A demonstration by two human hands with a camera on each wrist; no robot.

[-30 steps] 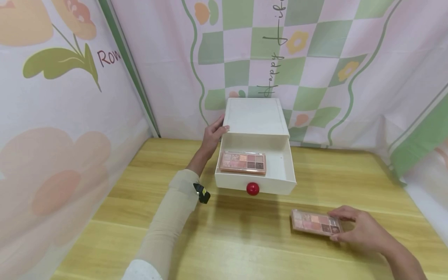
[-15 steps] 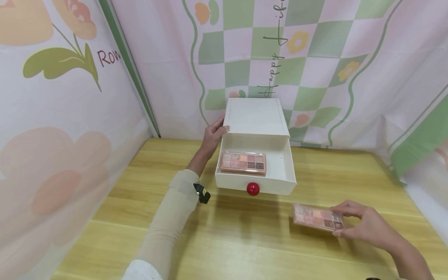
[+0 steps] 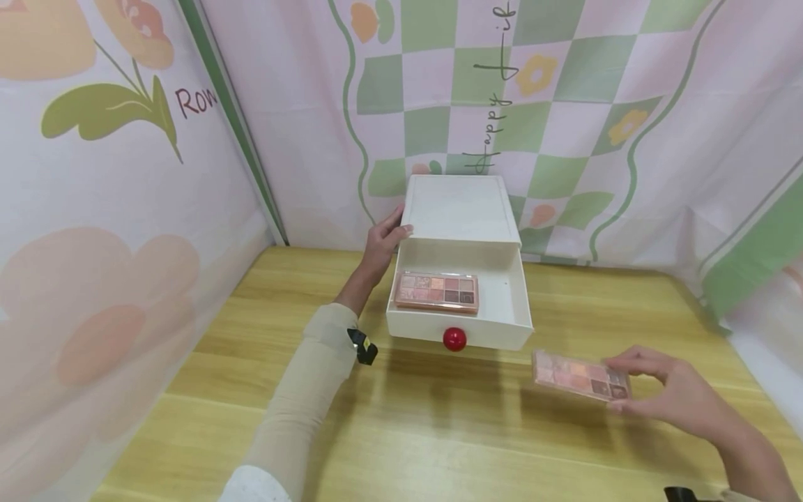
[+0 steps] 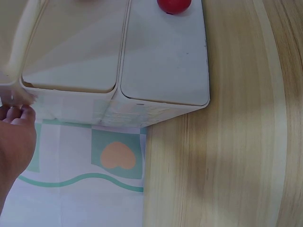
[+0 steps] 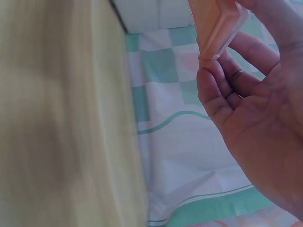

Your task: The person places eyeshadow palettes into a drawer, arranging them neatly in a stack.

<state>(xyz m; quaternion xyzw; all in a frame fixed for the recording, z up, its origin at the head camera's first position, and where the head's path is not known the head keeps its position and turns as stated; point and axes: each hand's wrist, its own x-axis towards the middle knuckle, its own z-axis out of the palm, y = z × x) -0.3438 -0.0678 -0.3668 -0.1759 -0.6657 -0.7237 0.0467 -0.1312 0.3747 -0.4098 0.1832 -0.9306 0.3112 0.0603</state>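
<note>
My right hand [image 3: 680, 394] pinches an eyeshadow palette [image 3: 580, 375] by its right end, between thumb and fingers. Shadow shows on the table below the palette, which tilts slightly. In the right wrist view, fingers hold the palette's pinkish-orange edge [image 5: 220, 28]. A white drawer cabinet [image 3: 461, 209] stands against the back curtain with its top drawer [image 3: 502, 293] pulled out. Inside that drawer, on the left, lies a second eyeshadow palette [image 3: 436, 291]. My left hand [image 3: 381, 244] grips the cabinet's left side, thumb at the top front edge.
A red round knob [image 3: 454, 339] sticks out from the open drawer's front. Closed lower drawers [image 4: 165, 56] show in the left wrist view. The wooden table [image 3: 439, 432] carries everything. Patterned curtains [image 3: 301, 125] hang behind and at both sides.
My right hand has lifted the palette off the table and carried it slightly up and to the right in the head view. My left hand, the cabinet and the other palette stay put.
</note>
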